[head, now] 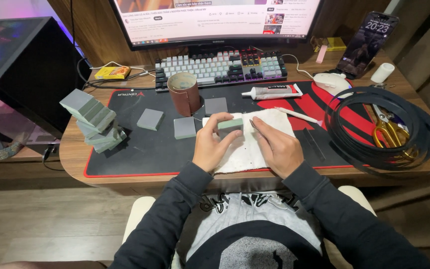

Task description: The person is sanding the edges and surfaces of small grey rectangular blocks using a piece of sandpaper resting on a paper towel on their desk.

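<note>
My left hand point(214, 145) pinches a small grey-green block point(230, 123) at its left end, fingers curled over the top. My right hand point(273, 147) lies flat on the white cloth point(269, 122), fingers pressed together, index tip beside the block; the fold of cloth hides the block's right end. Left of the cloth lie loose grey pads point(184, 127), a sandpaper roll point(184, 93) and a leaning stack of blocks point(93, 119). Behind the cloth lies a glue tube point(272, 91). Right of it, coiled black strap point(384, 129) partly covers yellow-handled scissors point(388, 130).
</note>
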